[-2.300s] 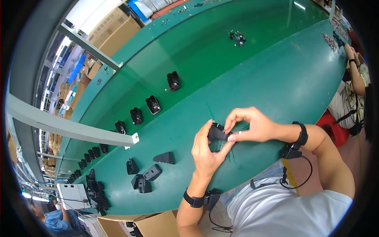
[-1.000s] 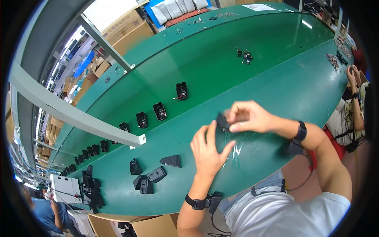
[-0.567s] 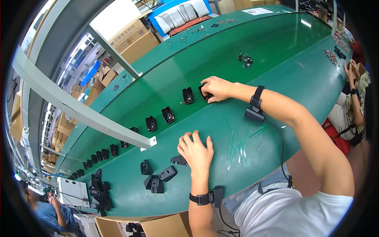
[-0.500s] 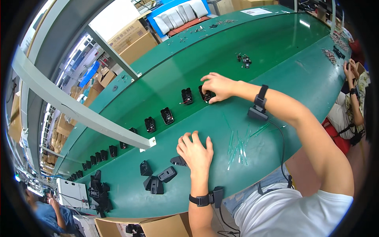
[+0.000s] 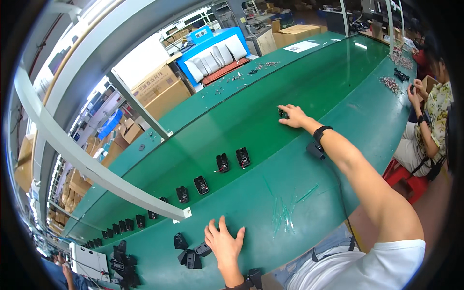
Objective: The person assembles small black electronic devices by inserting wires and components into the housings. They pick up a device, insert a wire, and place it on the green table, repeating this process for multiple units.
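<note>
My right hand (image 5: 296,117) reaches far out over the sunken green strip. Its thumb and fingers curl around a small cluster of black parts (image 5: 282,114), mostly hidden by the hand. My left hand (image 5: 224,245) hovers at the near table area, fingers spread and holding nothing. Black plastic housings (image 5: 194,261) lie just left of it. Two open black housings with parts inside, one of them the rightmost housing (image 5: 243,157), sit on the strip between my hands. More such housings (image 5: 182,194) run in a line toward the far left.
Thin green strips (image 5: 284,215) lie scattered on the table. A grey metal frame (image 5: 121,181) crosses the left side and stands on the tabletop. A pile of black parts (image 5: 123,266) lies at lower left. At the right, a person (image 5: 432,116) handles small parts.
My right hand has left the rightmost open housing and moved farther out to the small black parts. My left hand stays spread near the loose housings. The view has tilted upward.
</note>
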Tool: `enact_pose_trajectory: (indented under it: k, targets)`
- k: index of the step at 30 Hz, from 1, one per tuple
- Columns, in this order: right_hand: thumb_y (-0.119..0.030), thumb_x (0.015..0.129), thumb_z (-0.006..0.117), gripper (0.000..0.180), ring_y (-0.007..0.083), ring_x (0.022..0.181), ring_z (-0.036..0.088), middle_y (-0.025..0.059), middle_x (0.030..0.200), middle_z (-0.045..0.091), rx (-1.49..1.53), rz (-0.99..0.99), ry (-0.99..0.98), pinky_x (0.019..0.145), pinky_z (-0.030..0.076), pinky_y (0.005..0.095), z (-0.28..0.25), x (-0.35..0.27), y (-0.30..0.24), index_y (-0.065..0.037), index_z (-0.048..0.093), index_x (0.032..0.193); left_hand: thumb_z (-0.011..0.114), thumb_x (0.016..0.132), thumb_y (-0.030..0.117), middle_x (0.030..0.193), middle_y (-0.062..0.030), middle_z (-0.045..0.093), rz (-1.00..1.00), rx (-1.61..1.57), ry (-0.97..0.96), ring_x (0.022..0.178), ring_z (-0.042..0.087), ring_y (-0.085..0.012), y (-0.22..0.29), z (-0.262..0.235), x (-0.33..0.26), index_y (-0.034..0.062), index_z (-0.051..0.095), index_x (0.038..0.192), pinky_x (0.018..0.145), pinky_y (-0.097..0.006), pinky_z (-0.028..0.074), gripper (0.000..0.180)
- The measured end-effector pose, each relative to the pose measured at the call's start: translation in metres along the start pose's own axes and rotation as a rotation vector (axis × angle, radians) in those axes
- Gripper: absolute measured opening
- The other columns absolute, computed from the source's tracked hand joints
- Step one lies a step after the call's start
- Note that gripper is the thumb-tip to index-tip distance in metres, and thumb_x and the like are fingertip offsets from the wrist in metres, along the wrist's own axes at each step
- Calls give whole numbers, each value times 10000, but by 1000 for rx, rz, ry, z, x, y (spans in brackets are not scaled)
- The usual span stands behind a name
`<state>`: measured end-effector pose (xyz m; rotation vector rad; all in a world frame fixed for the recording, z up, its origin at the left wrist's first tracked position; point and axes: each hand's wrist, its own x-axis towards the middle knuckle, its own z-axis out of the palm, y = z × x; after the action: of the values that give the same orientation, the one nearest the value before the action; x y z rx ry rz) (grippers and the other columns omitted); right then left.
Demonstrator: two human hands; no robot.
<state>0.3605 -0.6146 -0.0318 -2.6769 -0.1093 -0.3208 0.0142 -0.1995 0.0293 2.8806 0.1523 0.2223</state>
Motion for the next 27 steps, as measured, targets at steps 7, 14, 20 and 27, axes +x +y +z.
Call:
enact_pose_trajectory:
  k: [7,14,20,27]
  targets:
    - [-243,913,653,256,359,1057,601,171,1203,580,-72,-104,-10,896,522,492,17,-24,-48,-181,643,1161,786,791,261,1274,-214,539,93,-106,23,1213,486,-401,2,14,-9,47,556,1320,1006,-497,437,615]
    - [-176,918,679,220,120,821,632,44,1002,687,806,-392,-424,650,520,296,-37,-120,-117,-74,655,1111,785,822,217,986,-180,656,48,-603,0,924,641,-353,40,-6,5,-14,572,1090,873,-429,506,413]
    - [-133,838,732,248,191,926,679,72,1001,710,762,-607,-336,898,531,364,-38,-174,-119,-57,697,1071,787,804,179,1136,-155,607,490,-339,58,1072,582,-353,74,17,38,5,595,1080,932,-426,484,379]
    - [-109,855,757,277,176,945,691,97,971,716,894,-266,-260,865,545,340,-47,-199,-118,-24,511,950,835,739,197,1324,-181,514,416,-400,40,1215,512,-376,63,51,52,73,547,1328,1031,-463,435,667]
